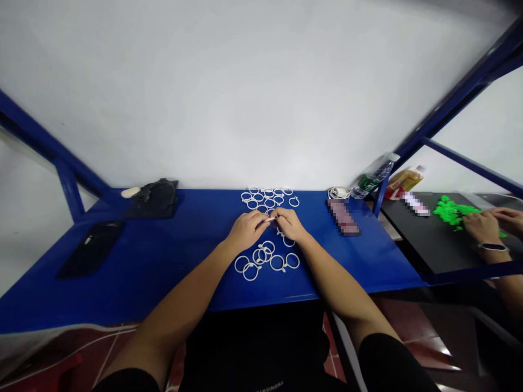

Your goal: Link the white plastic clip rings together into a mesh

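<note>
My left hand (247, 231) and my right hand (287, 222) meet over the middle of the blue table (196, 245). Between their closed fingertips is a small white ring (270, 219), seen nearly edge-on and partly covered by the fingers. Beyond the hands lies a group of white rings (252, 204), each with a small knob or eyelet. Nearer to me is a looser group of the same rings (278, 263), some overlapping. One more ring (289, 241) lies beside my right wrist, partly hidden.
At the left are a dark phone-like slab (92, 245) and a black pad (157, 204). To the right lie a coiled white cable (339, 193), a blurred-out rectangle (343, 216) and a plastic bottle (373, 177). A co-worker's hands (482, 224) handle green pieces (448, 211) at the neighbouring table.
</note>
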Demonstrator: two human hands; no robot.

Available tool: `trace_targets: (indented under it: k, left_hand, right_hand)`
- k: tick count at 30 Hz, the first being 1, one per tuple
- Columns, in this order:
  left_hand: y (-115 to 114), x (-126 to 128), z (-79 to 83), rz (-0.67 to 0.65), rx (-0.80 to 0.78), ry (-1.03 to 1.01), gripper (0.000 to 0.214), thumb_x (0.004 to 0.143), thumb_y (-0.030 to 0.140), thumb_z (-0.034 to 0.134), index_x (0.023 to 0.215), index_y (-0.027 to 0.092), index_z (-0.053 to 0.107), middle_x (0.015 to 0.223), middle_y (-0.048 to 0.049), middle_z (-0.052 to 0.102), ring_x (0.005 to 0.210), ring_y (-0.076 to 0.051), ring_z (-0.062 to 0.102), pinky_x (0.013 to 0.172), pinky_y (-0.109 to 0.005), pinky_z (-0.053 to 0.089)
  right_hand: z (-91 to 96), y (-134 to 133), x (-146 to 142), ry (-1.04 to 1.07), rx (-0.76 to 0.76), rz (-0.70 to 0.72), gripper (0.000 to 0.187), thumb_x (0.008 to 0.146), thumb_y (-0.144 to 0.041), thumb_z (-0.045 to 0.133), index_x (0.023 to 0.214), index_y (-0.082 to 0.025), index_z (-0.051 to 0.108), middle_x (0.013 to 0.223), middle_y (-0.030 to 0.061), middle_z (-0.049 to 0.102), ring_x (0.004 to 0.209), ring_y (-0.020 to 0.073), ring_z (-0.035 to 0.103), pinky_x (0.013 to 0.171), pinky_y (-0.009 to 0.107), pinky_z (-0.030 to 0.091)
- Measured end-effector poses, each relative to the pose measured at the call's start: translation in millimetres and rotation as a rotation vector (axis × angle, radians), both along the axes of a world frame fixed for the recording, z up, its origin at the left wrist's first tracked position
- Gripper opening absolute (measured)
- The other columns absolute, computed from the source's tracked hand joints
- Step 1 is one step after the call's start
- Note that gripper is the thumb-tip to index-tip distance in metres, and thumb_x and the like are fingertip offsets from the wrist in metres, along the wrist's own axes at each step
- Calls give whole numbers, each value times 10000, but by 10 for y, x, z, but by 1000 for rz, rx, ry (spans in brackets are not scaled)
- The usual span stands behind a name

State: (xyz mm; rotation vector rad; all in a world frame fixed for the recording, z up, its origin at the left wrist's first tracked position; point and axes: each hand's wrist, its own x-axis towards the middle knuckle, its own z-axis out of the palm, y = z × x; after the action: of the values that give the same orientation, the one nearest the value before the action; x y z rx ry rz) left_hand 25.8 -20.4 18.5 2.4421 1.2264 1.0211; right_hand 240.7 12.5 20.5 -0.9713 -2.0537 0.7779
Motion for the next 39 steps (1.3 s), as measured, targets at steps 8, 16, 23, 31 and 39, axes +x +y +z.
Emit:
trace_targets:
  k: [8,16,23,31,39]
  left_hand:
    - [125,-143,-48,223,-76,143,267,1019,383,671,1224,225,735,1200,-109,730,1126,-300,665,996,-448,511]
    - [193,-288,-85,376,-134,349,345,993,494,660,1152,204,757,1112,-135,746,1018,-305,676,893,-407,513]
    - [240,-476,-136,416,-250,401,457,928,612,693,1121,201,752,1105,-163,713,992,-311,684,870,-383,513]
    - [209,-572,-143,303,-362,339,266,922,444,746,1075,227,742,1105,-136,731,941,-308,716,820,-386,532]
    - [157,-213,33,217,-311,-74,88,990,274,676,992,246,759,963,-46,810,877,-232,751,782,-349,563]
  right_hand:
    - [35,374,670,-329,180,-614,399,925,-188,534,1232,-191,789,1231,120,786,1090,268,724,994,379,563]
    - [-90,451,827,-653,-9,-640,416,872,-76,581,1195,-177,823,1189,173,779,1125,298,712,1002,382,533]
    - [-30,387,663,-578,53,-629,273,918,-256,660,1129,-199,824,1146,141,795,1075,287,723,961,374,551]
    - [-22,319,517,-353,104,-465,456,880,-311,737,1323,-204,729,1383,139,670,789,180,685,855,373,597]
    - [119,40,141,-193,168,-219,345,999,-395,648,1295,-231,716,1099,79,776,772,188,660,803,356,570]
